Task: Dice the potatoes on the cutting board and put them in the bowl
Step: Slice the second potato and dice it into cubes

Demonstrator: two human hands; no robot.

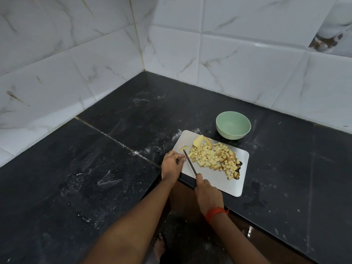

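We logged potato dice (215,159) heaped on the cutting board (219,181), bowl (233,133) beyond it empty, right hand (206,189) gripping the knife (189,162), left hand (172,164) curled against the blade, its hold hidden; risk judged: the close edge nicking that hand.

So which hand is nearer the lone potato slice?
Left. The left hand lies just beside the slice; the right hand is farther back, gripping the knife handle.

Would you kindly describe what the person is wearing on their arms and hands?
Both forearms are bare, with no sleeves in view. The left hand and right hand wear no gloves. The only thing worn is an orange-red thread band round the right wrist, with a short loose end.
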